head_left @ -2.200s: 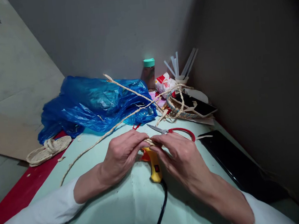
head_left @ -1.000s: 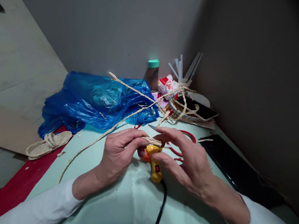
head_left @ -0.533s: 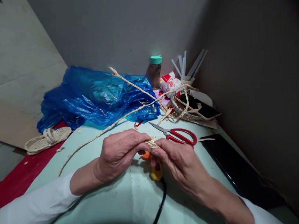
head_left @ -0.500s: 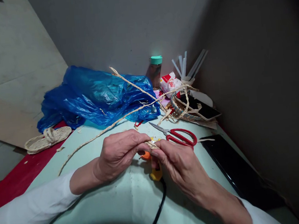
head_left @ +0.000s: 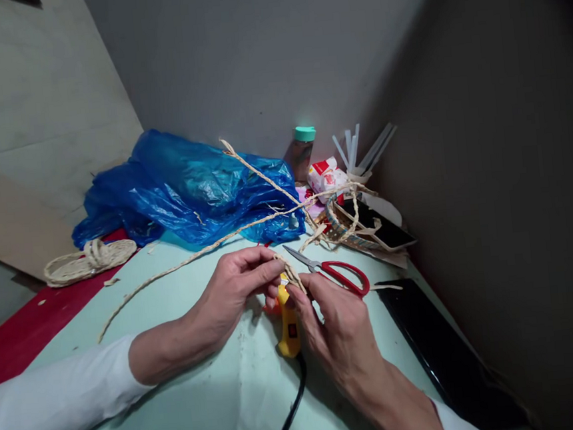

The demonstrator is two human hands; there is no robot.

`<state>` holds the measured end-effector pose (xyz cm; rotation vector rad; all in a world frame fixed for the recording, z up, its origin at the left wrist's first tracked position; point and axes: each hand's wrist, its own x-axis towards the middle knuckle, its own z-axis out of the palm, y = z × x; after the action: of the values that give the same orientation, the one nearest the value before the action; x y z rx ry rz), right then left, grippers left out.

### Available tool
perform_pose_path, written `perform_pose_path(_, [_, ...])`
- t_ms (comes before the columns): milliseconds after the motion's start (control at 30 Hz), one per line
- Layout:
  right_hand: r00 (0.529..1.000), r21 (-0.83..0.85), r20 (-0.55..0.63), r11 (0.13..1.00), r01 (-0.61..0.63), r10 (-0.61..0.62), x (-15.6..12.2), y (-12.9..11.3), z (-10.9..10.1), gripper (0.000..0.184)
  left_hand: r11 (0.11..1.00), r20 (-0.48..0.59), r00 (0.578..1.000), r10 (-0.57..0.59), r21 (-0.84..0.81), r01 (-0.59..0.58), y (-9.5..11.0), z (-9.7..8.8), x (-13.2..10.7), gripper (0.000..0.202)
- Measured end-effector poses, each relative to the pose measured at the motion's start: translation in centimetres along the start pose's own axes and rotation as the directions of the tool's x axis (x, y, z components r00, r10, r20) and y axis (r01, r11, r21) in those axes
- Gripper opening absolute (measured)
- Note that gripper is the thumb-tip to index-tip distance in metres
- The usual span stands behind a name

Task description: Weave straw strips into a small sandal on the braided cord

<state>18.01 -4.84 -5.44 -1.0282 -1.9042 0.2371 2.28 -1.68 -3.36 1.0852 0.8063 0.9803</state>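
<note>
You seem to be at a handling step: your left hand (head_left: 230,290) and right hand (head_left: 340,317), close together, each pinch the short braided straw piece (head_left: 292,274), held between them near the yellow glue gun (head_left: 287,325). The next move probably calls for a light, even grip.

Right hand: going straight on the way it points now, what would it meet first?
Past the braided strip the right hand holds, probably the left hand, though depth is hard to judge.
</note>
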Motion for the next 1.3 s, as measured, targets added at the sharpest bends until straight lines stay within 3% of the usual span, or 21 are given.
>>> perform_pose_path(100, [0.972,0.212,0.153,0.955,-0.208,0.177,0.1,-0.5,-0.2,0.017,1.0,-0.019,1.0,-0.002,0.015,0.002,0.1,-0.3,0.1,0.012])
perform_pose_path(200, [0.887,0.43,0.333,0.786,-0.444,0.319,0.4,-0.8,-0.4,0.025,0.999,0.003,1.0,0.011,0.046,-0.011,0.2,-0.6,0.2,0.015])
perform_pose_path(300, [0.832,0.495,0.402,0.673,-0.549,0.383,0.6,-0.9,-0.4,0.032,0.997,0.022,1.0,0.02,0.074,-0.021,0.4,-0.9,0.1,0.02])
perform_pose_path(533, [0.81,0.477,0.379,0.656,-0.585,0.447,-0.3,-1.3,0.2,0.036,0.996,0.049,0.998,-0.033,-0.077,0.036,0.2,-0.9,0.0,0.02])
perform_pose_path(667, [0.807,0.584,0.388,0.559,-0.589,0.446,-0.5,-1.4,0.6,0.037,0.982,0.077,0.993,-0.087,-0.162,0.099,0.0,-0.6,0.3,0.019])
perform_pose_path(833, [0.81,0.695,0.311,0.462,-0.551,0.497,-0.1,-1.1,0.7,0.033,0.971,0.152,0.984,-0.095,-0.204,0.125,-0.2,-0.1,0.3,0.016])
perform_pose_path(1000, [0.783,0.712,0.309,0.415,-0.567,0.54,-0.1,-0.8,0.9,0.034,0.971,0.029,0.994,-0.102,-0.216,0.106,-0.5,-0.5,0.4,0.025])
perform_pose_path(1167, [0.743,0.787,0.256,0.314,-0.531,0.618,0.3,-0.4,0.8,0.034,0.987,-0.165,0.984,0.064,-0.136,-0.087,0.0,-1.8,1.4,0.015])
perform_pose_path(1300, [0.703,0.818,0.314,0.195,-0.542,0.638,0.7,-0.2,0.6,0.033,0.98,-0.28,0.947,0.158,-0.071,-0.184,0.6,-2.8,2.3,0.019])
